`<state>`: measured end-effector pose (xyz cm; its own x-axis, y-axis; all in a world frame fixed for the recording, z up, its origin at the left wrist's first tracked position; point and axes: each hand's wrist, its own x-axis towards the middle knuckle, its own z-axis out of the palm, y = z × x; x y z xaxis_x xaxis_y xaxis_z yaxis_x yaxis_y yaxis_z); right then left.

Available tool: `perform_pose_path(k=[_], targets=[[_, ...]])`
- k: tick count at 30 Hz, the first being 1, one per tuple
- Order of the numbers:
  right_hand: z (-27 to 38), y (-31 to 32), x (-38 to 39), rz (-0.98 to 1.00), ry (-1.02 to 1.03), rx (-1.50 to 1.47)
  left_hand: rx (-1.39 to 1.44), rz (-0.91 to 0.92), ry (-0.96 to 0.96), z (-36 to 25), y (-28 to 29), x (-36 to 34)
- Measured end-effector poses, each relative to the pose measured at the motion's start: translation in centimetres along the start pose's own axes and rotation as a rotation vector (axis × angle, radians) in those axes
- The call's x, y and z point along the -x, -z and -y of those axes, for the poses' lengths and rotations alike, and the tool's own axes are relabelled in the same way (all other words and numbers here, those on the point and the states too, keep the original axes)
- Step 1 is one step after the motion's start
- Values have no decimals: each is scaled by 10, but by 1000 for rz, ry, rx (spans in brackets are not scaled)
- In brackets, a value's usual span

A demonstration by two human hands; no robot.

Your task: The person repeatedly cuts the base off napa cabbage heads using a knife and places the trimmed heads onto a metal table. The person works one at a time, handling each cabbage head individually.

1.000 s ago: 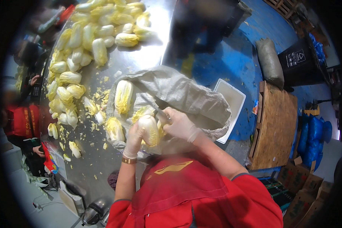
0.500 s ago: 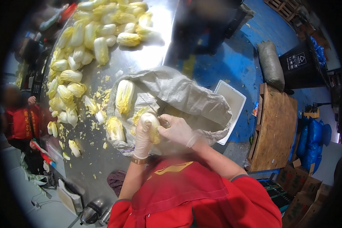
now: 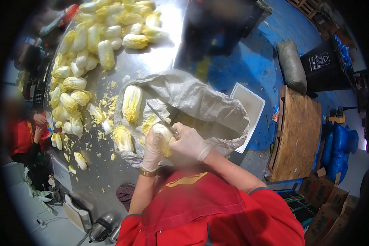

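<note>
My gloved left hand (image 3: 152, 148) is closed round a napa cabbage (image 3: 164, 133), its white base end turned up. A knife (image 3: 156, 112) is gripped in my gloved right hand (image 3: 189, 141); its blade slants up and left across the cabbage's base. Both hands are over the opening of a grey-white woven sack (image 3: 188, 92) at the table's edge. On the sack's left side lie a whole napa cabbage (image 3: 132, 103) and another cabbage (image 3: 123, 139), with yellow leaves beside my left hand. The handle is mostly hidden by my right fingers.
Many napa cabbages (image 3: 105, 55) are piled on the metal table (image 3: 96, 176), with leaf scraps scattered about. Right of the sack stands a white box (image 3: 250, 110); beyond are a wooden pallet (image 3: 297, 135) and a black bin (image 3: 326, 65). A person in red (image 3: 23, 137) is at the far left.
The knife blade has turned and now shows broadside above the cabbage base. Both my hands stay nearly in place. The person at the left has brought their hands together.
</note>
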<state>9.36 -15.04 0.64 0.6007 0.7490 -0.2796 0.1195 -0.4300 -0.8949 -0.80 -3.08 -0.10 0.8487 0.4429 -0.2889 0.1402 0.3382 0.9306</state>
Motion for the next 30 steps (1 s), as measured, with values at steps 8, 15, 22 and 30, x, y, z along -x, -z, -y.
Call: perform_pose_path(k=[8, 15, 22, 30], targets=[[4, -6, 3, -24, 12, 2, 172, 103, 63, 3, 4, 1], [14, -1, 7, -35, 8, 6, 278, 113, 140, 19, 14, 2], [-3, 5, 4, -89, 107, 44, -54, 44, -28, 4, 2, -3], [13, 25, 19, -244, 49, -134, -376, -182, -256, 18, 31, -27]])
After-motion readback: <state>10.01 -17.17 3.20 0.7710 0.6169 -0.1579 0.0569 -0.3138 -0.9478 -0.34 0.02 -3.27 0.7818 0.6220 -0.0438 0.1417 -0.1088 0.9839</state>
